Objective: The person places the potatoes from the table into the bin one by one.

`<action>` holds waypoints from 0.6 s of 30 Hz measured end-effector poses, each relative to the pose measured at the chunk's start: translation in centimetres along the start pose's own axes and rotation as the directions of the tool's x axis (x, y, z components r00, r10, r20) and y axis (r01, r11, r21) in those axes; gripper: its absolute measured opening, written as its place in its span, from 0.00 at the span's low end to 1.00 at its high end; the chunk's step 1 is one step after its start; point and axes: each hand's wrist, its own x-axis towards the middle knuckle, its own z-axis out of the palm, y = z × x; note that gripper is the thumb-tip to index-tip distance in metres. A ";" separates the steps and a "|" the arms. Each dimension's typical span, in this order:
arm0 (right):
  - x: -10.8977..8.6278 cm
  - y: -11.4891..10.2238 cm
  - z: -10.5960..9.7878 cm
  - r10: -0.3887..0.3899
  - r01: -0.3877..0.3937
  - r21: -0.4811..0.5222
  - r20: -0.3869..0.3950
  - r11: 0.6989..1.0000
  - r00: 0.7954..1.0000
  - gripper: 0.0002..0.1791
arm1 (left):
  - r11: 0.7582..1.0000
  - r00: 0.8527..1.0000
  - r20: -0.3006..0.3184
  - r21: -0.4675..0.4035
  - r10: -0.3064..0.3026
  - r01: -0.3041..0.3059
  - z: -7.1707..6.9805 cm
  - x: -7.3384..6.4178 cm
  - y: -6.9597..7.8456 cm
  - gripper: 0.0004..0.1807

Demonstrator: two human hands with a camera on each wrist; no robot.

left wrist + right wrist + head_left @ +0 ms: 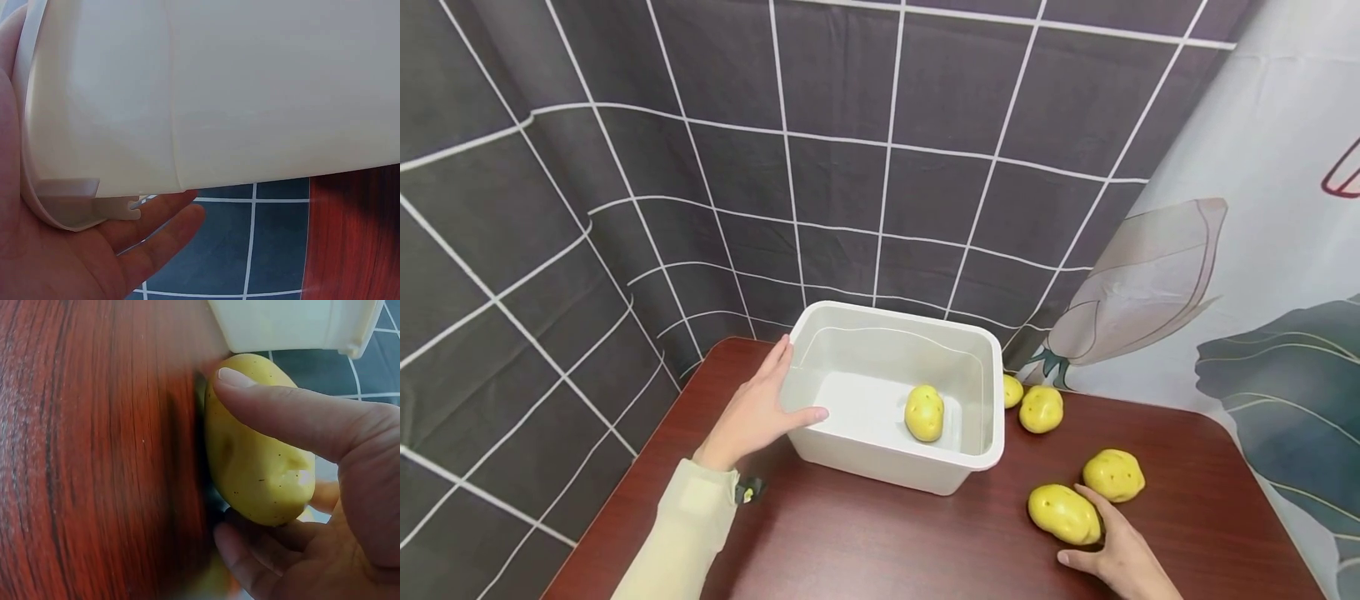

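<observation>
A pale plastic bin (887,471) stands on the table, with one potato (925,413) lying inside it. My left hand (763,410) rests against the bin's near left corner, fingers stretched along the outer side and thumb over the front rim. In the left wrist view, the palm meets the rim and two fingers (165,231) extend past the bin. On the right, my right hand (1120,546) is spread around another potato (1065,514). A small gap shows between the thumb and this potato in the head view. The right wrist view shows the thumb (281,412) across the potato's near face.
Close beside the held-around potato lies another potato (1114,476). Two more, one potato (1041,409) and a partly hidden potato (1012,391), sit by the bin's right side. Behind the brown table (865,533) hang a dark grid curtain (835,183) and a floral curtain (1285,358).
</observation>
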 end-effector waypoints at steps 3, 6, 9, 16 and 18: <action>0.1 -0.1 0.0 -0.005 0.004 -0.005 -0.006 1.000 1.000 0.63 | 1.000 1.000 -0.002 -0.002 0.000 0.000 0.0 -0.1 -0.1 0.65; 0.2 0.0 0.1 -0.001 0.001 -0.003 -0.011 1.000 1.000 0.62 | 1.000 1.000 -0.003 -0.007 -0.002 0.002 0.0 -0.2 0.0 0.65; 0.1 0.1 0.2 -0.007 0.007 -0.009 -0.027 1.000 1.000 0.60 | 1.000 1.000 -0.002 -0.011 -0.004 0.004 0.0 -0.2 0.1 0.64; 0.1 0.2 0.3 -0.018 0.016 -0.039 -0.070 0.999 0.997 0.55 | 1.000 1.000 -0.003 -0.001 0.001 -0.001 -0.1 -0.2 0.2 0.65; 0.1 0.1 0.3 -0.015 0.012 -0.040 -0.069 0.999 0.997 0.55 | 1.000 1.000 -0.004 0.000 -0.002 0.002 -0.1 -0.2 0.2 0.65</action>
